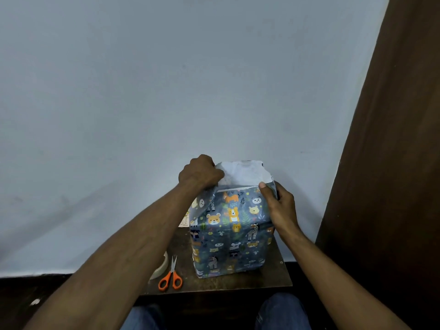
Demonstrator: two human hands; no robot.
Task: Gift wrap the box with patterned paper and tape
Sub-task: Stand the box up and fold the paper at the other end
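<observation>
A tall box [232,236] stands upright on a small wooden table [273,277], wrapped in blue-grey paper printed with cartoon animals. Above the box top the loose paper [242,173] stands up and shows its white underside. My left hand [201,172] grips that paper at the top left corner with curled fingers. On the top right corner my right hand [277,206] holds the box, thumb on the front face and fingers round the side. A roll of clear tape [160,267] lies on the table's left part, partly hidden by my left forearm.
Orange-handled scissors [172,276] lie closed on the table, left of the box. A pale wall rises right behind the table. A brown door or panel [392,163] fills the right side. My knees in blue jeans [281,310] sit under the table's front edge.
</observation>
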